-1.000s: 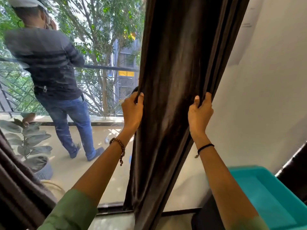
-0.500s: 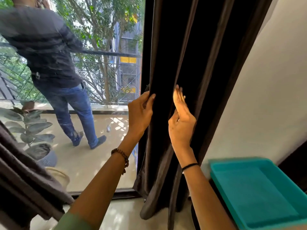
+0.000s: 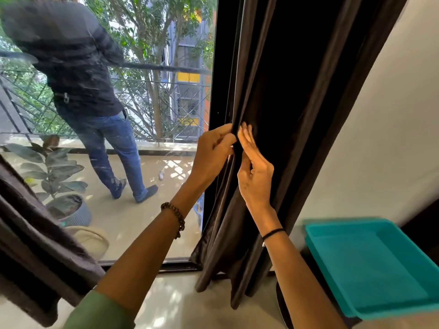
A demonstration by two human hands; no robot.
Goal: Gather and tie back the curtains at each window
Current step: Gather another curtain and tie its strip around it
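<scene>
A dark brown curtain [image 3: 292, 96] hangs in bunched folds at the right side of the glass door, its hem on the floor. My left hand [image 3: 213, 150] pinches the curtain's left edge at the door frame. My right hand [image 3: 255, 172] presses against the same fold from the right, fingers pointing up and thumb tucked behind the fabric. The two hands almost touch. A second dark curtain [image 3: 31, 245] hangs at the lower left. No tie-back is visible.
A teal plastic tray [image 3: 370, 264] sits at the lower right below the white wall [image 3: 380, 138]. Behind the glass, a person in a dark top and jeans [image 3: 83, 91] stands on the balcony by a railing, with a potted plant [image 3: 54, 176].
My hands were spread across the curtain's width; they have come together at its left edge, bunching the folds toward the door frame. The view has dropped and moved closer.
</scene>
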